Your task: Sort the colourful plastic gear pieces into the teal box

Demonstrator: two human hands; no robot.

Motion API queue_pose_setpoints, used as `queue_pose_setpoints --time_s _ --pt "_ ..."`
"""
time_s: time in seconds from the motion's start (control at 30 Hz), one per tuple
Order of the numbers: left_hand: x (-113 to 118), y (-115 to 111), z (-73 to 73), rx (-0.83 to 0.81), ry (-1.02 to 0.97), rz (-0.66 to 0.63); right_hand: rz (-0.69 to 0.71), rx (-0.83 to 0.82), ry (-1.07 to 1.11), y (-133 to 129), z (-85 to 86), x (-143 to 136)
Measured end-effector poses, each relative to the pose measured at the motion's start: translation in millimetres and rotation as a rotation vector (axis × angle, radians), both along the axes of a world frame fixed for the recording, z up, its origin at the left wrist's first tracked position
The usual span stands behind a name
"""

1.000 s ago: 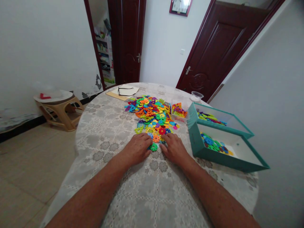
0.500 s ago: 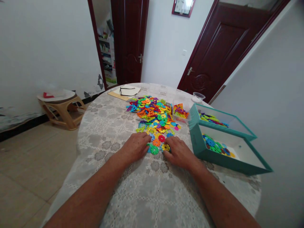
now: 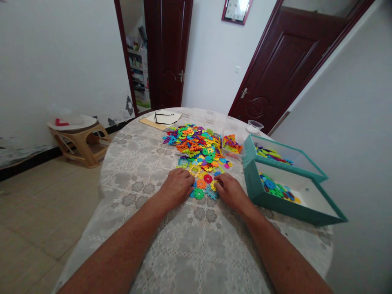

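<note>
My left hand (image 3: 178,184) rests on the tablecloth with its fingers curled in, at the left edge of a small group of flat notched plastic discs. What lies under its fingertips is hidden. My right hand (image 3: 230,190) is at the group's right side, thumb and fingers closed at the edge of a yellow notched disc (image 3: 213,185). Between the hands lie a red disc (image 3: 208,178), an orange disc (image 3: 201,183) and a green disc (image 3: 199,193). A light blue toothed piece (image 3: 211,193) lies beside the green one.
Beyond my hands spreads a heap of colourful plastic pieces (image 3: 196,141). A clear tub (image 3: 232,149) of pieces stands to its right. Farther right is a teal two-part box (image 3: 294,209) with pieces inside. Glasses (image 3: 165,118) lie on papers at the back left.
My right hand has shifted slightly, and the yellow disc has moved up, uncovering the light blue toothed piece. My left hand has stayed almost in place.
</note>
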State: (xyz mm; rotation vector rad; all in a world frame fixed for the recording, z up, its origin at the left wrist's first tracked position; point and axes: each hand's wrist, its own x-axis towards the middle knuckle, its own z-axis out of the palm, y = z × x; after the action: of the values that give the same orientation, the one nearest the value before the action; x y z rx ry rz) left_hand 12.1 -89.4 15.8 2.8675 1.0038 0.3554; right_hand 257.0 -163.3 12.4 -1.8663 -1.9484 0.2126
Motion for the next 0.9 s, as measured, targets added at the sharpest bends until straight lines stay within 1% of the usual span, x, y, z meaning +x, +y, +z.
queue_pose_setpoints --time_s 0.17,0.37,0.43,0.5,0.6,0.7,0.77,0.9 --pt "-1.8 -9.4 8.9 -0.023 0.039 -0.022 -0.104 0.118 0.178 7.9 -5.3 9.8" --pt "-7.0 -14.4 15.1 -0.101 0.041 -0.025 -0.351 0.196 0.316 15.3 -13.9 32.5" --pt "-9.6 -14.6 17.6 -0.149 0.041 -0.054 -0.396 0.197 0.365 17.1 -15.5 36.3" --pt "-11.5 -14.5 19.3 -0.196 0.052 -0.091 -0.4 0.18 0.375 19.2 -16.9 36.4" --pt "-12.6 -13.3 17.9 -0.253 0.056 -0.114 -0.33 0.109 0.282 23.1 -19.4 31.9" --pt "-12.9 -11.0 11.9 -0.277 0.033 -0.103 -0.247 0.044 0.087 26.7 -21.4 26.6" --pt "-13.1 -9.6 7.8 -0.267 0.012 -0.095 -0.229 0.034 -0.001 27.2 -22.0 24.5" --pt "-13.7 -9.1 6.1 -0.27 -0.033 -0.058 -0.197 0.041 -0.031 22.6 -22.1 22.5"
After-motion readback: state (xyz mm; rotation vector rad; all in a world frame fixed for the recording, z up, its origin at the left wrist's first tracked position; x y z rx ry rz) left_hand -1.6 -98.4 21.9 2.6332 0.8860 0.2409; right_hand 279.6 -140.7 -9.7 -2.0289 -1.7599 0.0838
